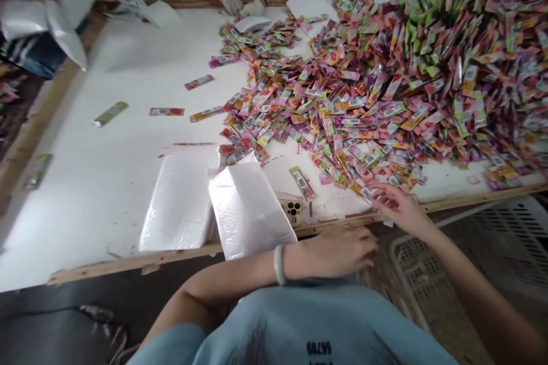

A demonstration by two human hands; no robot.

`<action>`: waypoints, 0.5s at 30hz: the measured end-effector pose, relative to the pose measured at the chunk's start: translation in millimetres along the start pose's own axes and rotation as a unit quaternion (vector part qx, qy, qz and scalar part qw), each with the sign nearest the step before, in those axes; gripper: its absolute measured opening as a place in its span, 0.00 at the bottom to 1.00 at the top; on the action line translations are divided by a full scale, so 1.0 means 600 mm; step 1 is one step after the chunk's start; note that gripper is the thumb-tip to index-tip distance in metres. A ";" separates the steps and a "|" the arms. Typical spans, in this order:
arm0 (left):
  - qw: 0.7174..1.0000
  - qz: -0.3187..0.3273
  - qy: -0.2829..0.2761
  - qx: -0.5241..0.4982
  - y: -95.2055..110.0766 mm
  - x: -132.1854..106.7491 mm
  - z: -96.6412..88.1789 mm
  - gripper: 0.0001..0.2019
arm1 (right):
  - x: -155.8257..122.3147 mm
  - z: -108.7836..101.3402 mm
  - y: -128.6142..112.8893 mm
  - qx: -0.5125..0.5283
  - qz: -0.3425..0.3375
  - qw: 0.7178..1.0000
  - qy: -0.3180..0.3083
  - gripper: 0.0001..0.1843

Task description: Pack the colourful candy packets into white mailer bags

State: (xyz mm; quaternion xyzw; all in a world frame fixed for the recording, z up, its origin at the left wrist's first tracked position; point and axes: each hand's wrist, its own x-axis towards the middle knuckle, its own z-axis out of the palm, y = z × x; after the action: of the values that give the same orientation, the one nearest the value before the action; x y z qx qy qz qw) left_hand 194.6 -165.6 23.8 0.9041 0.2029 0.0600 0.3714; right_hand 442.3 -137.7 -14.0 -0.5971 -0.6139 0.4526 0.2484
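On the white surface [107, 182], two white padded mailer envelopes [246, 211] lie at the near edge, bare room to their left. Your left hand [338, 251] rests below that edge, fingers loosely curled, empty. Your right hand [396, 205], fingers spread, touches the near fringe of the heap of small colourful foil sachets [385, 85]; their print is unreadable.
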 end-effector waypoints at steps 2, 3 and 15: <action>0.990 -0.119 0.004 0.077 -0.028 -0.035 -0.044 0.12 | 0.009 0.000 0.010 -0.117 -0.045 0.991 0.036 0.20; 0.971 -0.201 0.012 0.129 -0.046 -0.051 -0.064 0.14 | 0.030 0.010 0.004 -0.166 -0.079 0.982 0.035 0.18; 0.971 -0.216 0.070 0.077 -0.092 -0.055 -0.102 0.13 | 0.325 0.095 -0.180 -0.340 -0.286 0.895 0.030 0.22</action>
State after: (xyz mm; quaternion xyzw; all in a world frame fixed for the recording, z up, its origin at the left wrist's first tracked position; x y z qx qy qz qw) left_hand 131.0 -104.3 30.9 0.8586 0.4224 0.0257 0.2893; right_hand 307.5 47.4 5.3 -0.4571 -0.8670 0.1077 0.1666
